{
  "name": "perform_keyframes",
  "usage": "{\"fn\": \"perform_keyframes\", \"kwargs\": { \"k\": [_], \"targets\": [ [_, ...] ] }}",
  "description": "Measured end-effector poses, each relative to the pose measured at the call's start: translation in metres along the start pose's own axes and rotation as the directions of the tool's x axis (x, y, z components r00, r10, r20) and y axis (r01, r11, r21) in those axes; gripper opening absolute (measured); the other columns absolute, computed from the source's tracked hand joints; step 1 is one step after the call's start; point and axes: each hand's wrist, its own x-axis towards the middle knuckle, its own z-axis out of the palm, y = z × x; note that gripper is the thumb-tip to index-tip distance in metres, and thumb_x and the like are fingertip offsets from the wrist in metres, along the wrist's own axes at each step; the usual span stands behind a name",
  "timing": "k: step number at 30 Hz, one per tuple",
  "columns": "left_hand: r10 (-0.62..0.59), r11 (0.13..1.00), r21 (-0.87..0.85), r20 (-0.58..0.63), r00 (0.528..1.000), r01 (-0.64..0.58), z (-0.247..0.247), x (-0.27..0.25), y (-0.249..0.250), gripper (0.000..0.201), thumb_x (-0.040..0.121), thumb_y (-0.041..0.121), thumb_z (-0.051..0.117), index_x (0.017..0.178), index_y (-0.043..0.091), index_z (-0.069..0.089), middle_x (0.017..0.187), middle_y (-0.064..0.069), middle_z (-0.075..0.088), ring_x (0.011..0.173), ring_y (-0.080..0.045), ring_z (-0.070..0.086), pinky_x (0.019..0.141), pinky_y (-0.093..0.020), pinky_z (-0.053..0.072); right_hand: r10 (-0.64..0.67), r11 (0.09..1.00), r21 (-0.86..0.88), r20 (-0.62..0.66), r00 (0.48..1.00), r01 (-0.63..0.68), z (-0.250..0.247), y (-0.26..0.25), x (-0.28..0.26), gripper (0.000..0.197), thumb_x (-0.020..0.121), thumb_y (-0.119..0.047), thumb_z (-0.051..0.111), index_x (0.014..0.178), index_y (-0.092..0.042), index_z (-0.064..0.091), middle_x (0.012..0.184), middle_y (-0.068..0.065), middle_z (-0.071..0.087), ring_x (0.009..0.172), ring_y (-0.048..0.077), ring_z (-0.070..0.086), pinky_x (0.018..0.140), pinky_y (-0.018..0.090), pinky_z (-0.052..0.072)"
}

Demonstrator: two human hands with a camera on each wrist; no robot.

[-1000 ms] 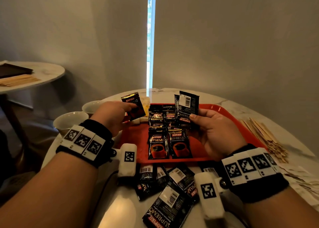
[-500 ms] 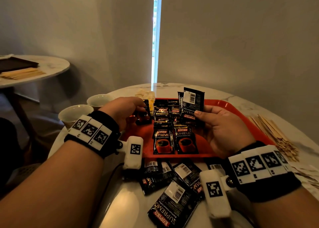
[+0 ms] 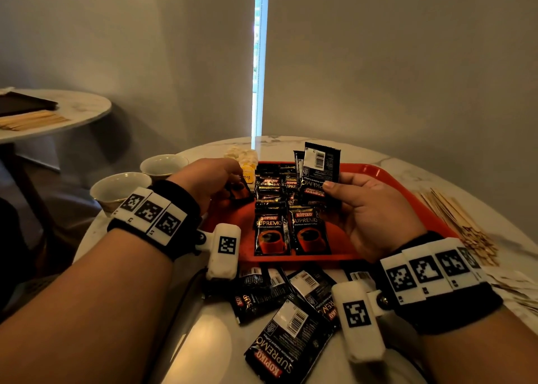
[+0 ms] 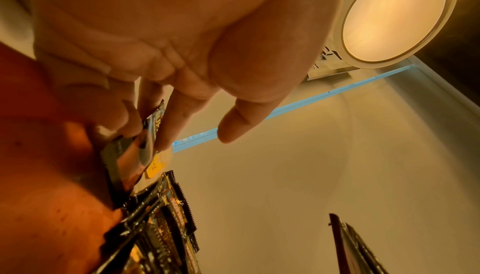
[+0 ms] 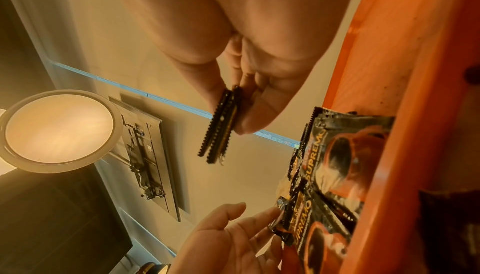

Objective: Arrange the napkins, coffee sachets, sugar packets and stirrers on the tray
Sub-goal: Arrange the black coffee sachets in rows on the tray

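Marble table (image 3: 203, 340); grey wall (image 3: 407, 78)

Round white marble-look tabletop (image 3: 326, 145), grey veining. Directly on it: red rectangular plastic tray (image 3: 378, 171), centre; loose black foil coffee sachets (image 3: 291, 334) in a heap at near edge, in front of tray, some barcode-side up, overlapping; pile of thin pale wooden stirrers (image 3: 454, 217) just right of tray; two white ceramic cups (image 3: 122, 185), side by side, left of tray; pale yellowish packets (image 3: 243, 155) at tray's far-left corner, detail unclear; flat pale paper items (image 3: 518, 293) at far right edge, partly out of frame, type unclear.
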Motion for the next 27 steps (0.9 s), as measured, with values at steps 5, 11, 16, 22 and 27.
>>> {"fn": "perform_keyframes", "kwargs": {
  "k": [5, 11, 16, 22, 27],
  "targets": [
    [0.034, 0.998, -0.045, -0.038, 0.999, -0.035, -0.0001, 0.0022, 0.0003, 0.010, 0.095, 0.020, 0.057, 0.095, 0.011, 0.061, 0.098, -0.008, 0.063, 0.076, -0.022, 0.054, 0.066, -0.032, 0.042, -0.002, 1.000, 0.006, -0.002, 1.000, 0.002, -0.0011, -0.0012, -0.0007, 0.016, 0.093, 0.002, 0.057, 0.108, 0.000, 0.063, 0.094, 0.014, 0.076, 0.076, 0.022, 0.074, 0.055, 0.027, 0.059],
    [0.063, 0.993, -0.099, -0.039, 0.997, -0.066, -0.0003, 0.0003, 0.0018, 0.008, 0.091, 0.013, 0.059, 0.095, 0.012, 0.066, 0.092, -0.009, 0.069, 0.078, -0.025, 0.066, 0.074, -0.035, 0.049, -0.002, 1.000, -0.012, -0.002, 1.000, 0.002, -0.0010, -0.0006, -0.0005, 0.015, 0.093, 0.001, 0.058, 0.107, -0.001, 0.064, 0.095, 0.014, 0.076, 0.077, 0.022, 0.074, 0.058, 0.028, 0.059],
    [0.069, 0.989, -0.126, -0.042, 0.997, -0.074, -0.0011, -0.0037, 0.0032, 0.010, 0.095, 0.011, 0.057, 0.099, 0.008, 0.064, 0.093, -0.011, 0.066, 0.077, -0.024, 0.064, 0.054, -0.029, 0.053, 0.000, 1.000, 0.004, -0.002, 1.000, 0.000, -0.0007, -0.0003, -0.0007, 0.017, 0.093, 0.001, 0.059, 0.109, 0.000, 0.064, 0.096, 0.015, 0.076, 0.078, 0.023, 0.074, 0.056, 0.028, 0.060],
    [0.043, 0.996, -0.077, 0.039, 0.998, -0.040, 0.0055, -0.0050, 0.0015, 0.016, 0.094, 0.019, 0.056, 0.105, 0.009, 0.060, 0.100, -0.011, 0.060, 0.077, -0.022, 0.057, 0.069, -0.031, 0.048, 0.004, 1.000, 0.021, 0.002, 1.000, -0.004, -0.0012, -0.0011, 0.0004, 0.024, 0.092, 0.001, 0.059, 0.116, 0.004, 0.061, 0.101, 0.018, 0.075, 0.078, 0.024, 0.074, 0.053, 0.028, 0.058],
    [0.008, 0.999, -0.044, 0.064, 0.998, -0.006, 0.0032, -0.0032, 0.0011, 0.029, 0.091, 0.026, 0.058, 0.112, 0.007, 0.063, 0.121, -0.013, 0.062, 0.113, -0.035, 0.058, 0.098, -0.045, 0.049, 0.007, 1.000, 0.023, 0.007, 1.000, -0.007, -0.0009, -0.0006, 0.0011, 0.027, 0.092, 0.001, 0.059, 0.119, 0.005, 0.060, 0.102, 0.017, 0.075, 0.079, 0.023, 0.074, 0.057, 0.029, 0.060]
  ]
}}
